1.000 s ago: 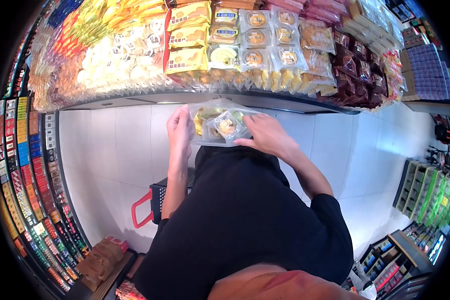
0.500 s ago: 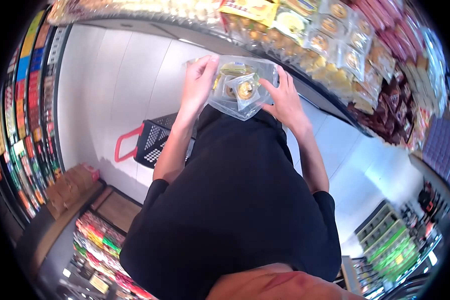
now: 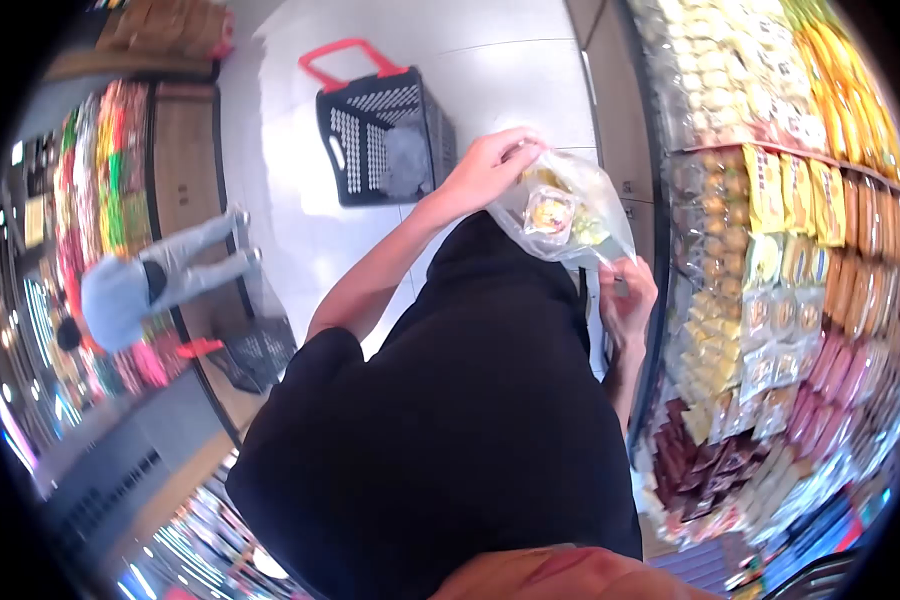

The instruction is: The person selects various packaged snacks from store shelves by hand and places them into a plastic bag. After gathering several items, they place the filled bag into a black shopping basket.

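A clear plastic bag hangs between my two hands, in front of my black shirt. My left hand pinches its upper left edge, thumb against fingers. At the bag's lower right corner, the fingers of my right hand are closed on the plastic. Inside the bag lie a small wrapped round pastry and yellow-green packets, seen through the film.
A black basket with a red handle stands on the pale floor, a clear bag inside. Snack shelves line the right. Another person is at the left beside a second basket and colourful packets.
The view has turned, bringing the shelves to the right and the basket to the top. My right hand has gone from spread fingers to a closed grip on the bag's corner.
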### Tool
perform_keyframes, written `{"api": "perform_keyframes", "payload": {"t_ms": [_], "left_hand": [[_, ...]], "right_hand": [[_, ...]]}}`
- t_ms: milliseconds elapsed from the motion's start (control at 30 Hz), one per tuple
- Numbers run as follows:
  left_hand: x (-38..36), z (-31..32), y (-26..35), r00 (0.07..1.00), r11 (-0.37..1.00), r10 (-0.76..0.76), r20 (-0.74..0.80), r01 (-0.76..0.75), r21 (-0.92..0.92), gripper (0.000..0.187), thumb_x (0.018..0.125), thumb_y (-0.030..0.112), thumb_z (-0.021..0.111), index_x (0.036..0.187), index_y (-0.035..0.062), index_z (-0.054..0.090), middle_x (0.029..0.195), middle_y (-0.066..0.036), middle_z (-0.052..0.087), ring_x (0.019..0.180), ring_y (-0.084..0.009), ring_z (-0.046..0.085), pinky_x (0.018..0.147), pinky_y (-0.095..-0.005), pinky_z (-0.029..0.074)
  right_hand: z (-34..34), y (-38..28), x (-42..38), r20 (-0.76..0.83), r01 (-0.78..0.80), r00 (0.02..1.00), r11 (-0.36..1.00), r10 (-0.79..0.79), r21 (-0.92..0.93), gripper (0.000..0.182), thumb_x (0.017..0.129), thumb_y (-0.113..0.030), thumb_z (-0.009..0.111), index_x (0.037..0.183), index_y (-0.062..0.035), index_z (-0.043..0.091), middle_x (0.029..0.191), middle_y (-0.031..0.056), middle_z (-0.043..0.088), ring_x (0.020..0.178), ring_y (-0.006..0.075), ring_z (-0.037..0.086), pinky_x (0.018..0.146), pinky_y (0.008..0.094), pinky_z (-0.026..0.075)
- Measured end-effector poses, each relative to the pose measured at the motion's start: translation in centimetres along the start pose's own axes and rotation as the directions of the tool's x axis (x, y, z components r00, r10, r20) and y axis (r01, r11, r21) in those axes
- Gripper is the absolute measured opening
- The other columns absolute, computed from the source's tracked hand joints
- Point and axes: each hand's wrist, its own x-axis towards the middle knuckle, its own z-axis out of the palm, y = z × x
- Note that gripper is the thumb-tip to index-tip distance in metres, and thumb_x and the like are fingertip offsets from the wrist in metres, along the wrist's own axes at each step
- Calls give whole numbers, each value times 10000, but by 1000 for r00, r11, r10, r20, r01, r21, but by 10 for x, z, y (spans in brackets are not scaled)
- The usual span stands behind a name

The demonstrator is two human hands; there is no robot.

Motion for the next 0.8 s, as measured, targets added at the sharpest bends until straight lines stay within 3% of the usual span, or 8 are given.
{"api": "perform_keyframes", "payload": {"t_ms": [100, 233, 400, 500, 533, 633, 733, 800], "left_hand": [[-78, -20, -31, 969, 959, -213, 122, 184, 216, 273, 926, 263, 733, 1105, 57, 723, 888, 30, 657, 742, -55, 476, 679, -231, 412], [-167, -30, -44, 956, 941, -53, 289, -49, 336, 404, 758, 381, 861, 1006, 101, 708, 808, -6, 637, 733, -163, 583, 690, -306, 453], [-234, -42, -52, 963, 840, -214, 163, 96, 534, 254, 826, 186, 741, 989, 88, 574, 824, -93, 650, 780, -307, 645, 691, -367, 468], [-247, -49, -56, 963, 875, -262, -67, 267, 405, 250, 862, 134, 620, 1093, 109, 526, 851, -138, 642, 840, -366, 643, 717, -454, 472], [-248, -54, -49, 934, 876, -343, -105, 358, 324, 336, 858, 97, 598, 1177, 90, 495, 837, -167, 642, 842, -371, 654, 731, -461, 478], [-248, -62, -62, 941, 965, -202, -273, 239, 111, 255, 859, 83, 579, 1110, 47, 557, 810, -178, 648, 773, -341, 645, 728, -429, 486], [-243, -81, -94, 953, 989, -5, -302, 50, 142, 139, 854, 5, 580, 986, 2, 621, 707, -39, 529, 665, -105, 498, 634, -282, 416], [-239, -95, -103, 917, 995, -86, -390, 102, 18, 42, 855, -6, 580, 876, -9, 616, 705, -1, 533, 666, -65, 480, 615, -255, 399]], "right_hand": [[16, -11, -14, 67, 122, 989, 988, -129, 95, 182, 848, 12, 713, 727, -16, 581, 685, 114, 584, 622, 282, 539, 599, 361, 424], [46, -21, -39, 102, 114, 986, 976, -134, 186, 141, 864, 15, 702, 763, 4, 604, 718, 132, 624, 647, 282, 572, 617, 362, 454], [77, -24, -67, 190, -8, 981, 973, -37, 229, 72, 916, -1, 656, 865, 14, 608, 841, 159, 650, 726, 266, 621, 703, 343, 500], [96, -20, -62, 195, -20, 980, 968, -30, 250, 46, 956, -19, 626, 935, 5, 593, 831, 127, 644, 736, 197, 611, 702, 316, 496], [107, -19, -60, 193, -74, 981, 901, -11, 427, 98, 994, -39, 587, 1082, 3, 585, 817, 84, 632, 744, 132, 595, 701, 281, 491], [131, -35, -33, 222, -134, 975, 870, 29, 475, 217, 1016, -65, 568, 1223, -3, 554, 804, 52, 623, 736, 102, 586, 697, 267, 494], [156, -48, 0, 454, -374, 878, 812, 154, 448, 219, 1012, -58, 552, 1219, 4, 589, 801, 45, 630, 725, 98, 583, 698, 267, 501], [185, -39, 12, 528, -366, 840, 850, 127, 378, 174, 1005, -47, 536, 1149, 3, 619, 802, 42, 635, 728, 96, 586, 698, 265, 504]]}}
